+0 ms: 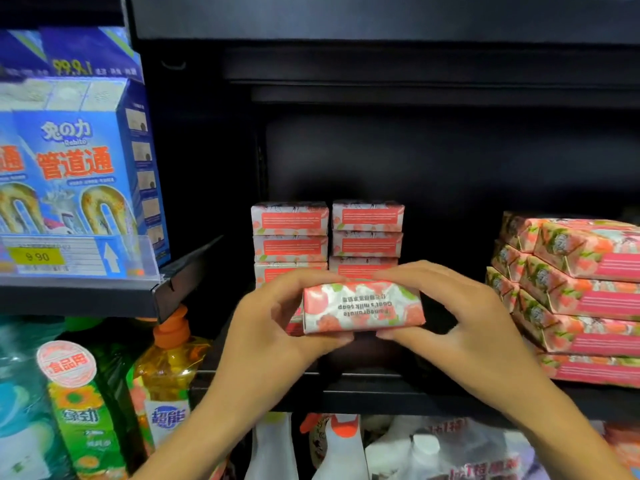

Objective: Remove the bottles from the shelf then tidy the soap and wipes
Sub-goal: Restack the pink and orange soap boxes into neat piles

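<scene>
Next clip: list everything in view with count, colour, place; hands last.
pink paper-wrapped soap bar: one, held before the middle shelf
stacked pink soap bars: at least six, two columns behind it
pink floral soft wipes packs: several, stacked at right
blue cardboard drain-cleaner cartons: at least two, upper left shelf
yellow price tag: one, below the cartons
plastic dish-liquid bottles: at least three, teal, green, amber, lower left
white plastic bottles: several, under the middle shelf
black metal shelf: one, centre
left hand: one, holds the bar's left end
right hand: one, holds its right end
</scene>
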The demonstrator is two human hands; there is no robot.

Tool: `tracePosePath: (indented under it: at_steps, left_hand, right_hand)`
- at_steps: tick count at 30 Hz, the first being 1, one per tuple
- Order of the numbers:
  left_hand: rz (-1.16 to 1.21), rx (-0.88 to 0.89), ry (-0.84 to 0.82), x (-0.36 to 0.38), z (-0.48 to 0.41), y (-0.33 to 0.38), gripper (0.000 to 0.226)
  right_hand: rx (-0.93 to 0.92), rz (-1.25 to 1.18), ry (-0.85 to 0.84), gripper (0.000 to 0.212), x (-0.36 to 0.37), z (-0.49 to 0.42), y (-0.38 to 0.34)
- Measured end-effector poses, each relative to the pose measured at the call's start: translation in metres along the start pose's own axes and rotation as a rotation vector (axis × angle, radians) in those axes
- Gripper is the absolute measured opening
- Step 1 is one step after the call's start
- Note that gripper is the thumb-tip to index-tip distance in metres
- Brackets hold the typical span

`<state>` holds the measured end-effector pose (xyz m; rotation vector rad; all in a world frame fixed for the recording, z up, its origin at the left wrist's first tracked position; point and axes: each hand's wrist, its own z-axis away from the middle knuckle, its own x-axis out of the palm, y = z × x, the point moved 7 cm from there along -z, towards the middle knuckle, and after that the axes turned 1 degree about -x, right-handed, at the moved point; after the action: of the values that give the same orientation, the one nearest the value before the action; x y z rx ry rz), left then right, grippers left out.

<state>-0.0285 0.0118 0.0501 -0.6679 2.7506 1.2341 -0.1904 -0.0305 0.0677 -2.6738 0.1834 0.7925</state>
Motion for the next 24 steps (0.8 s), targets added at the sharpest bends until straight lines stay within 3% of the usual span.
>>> tracePosePath:
  at_steps: [2, 6, 11, 15, 19, 24]
  left_hand:
    - [-0.024, 0.015, 0.000, -0.003, 0.002, -0.002, 0.052]
    - [0.014, -0.067, -0.070, -0.008, 0.006, -0.012, 0.080]
    - [0.154, -0.092, -0.030, -0.015, 0.011, -0.014, 0.066]
    - [0.120, -0.086, 0.056, -0.027, 0.016, -0.020, 0.063]
    - [0.017, -0.107, 0.170, -0.042, 0.017, -0.024, 0.054]
    - [-0.122, -0.114, 0.201, -0.048, 0.014, -0.032, 0.042]
  right_hand:
    - [-0.091, 0.100, 0.046, 0.041, 0.000, 0.001, -0.009]
    - [-0.308, 0.249, 0.165, 0.030, 0.002, 0.009, -0.026]
    - [-0.343, 0.232, 0.166, 0.028, 0.015, 0.008, -0.029]
    - [-0.208, 0.253, 0.094, 0.040, 0.026, 0.005, -0.015]
    - [0.141, 0.172, 0.006, 0.056, 0.024, 0.011, 0.019]
    - [0.310, 0.118, -0.325, 0.058, 0.044, 0.029, 0.041]
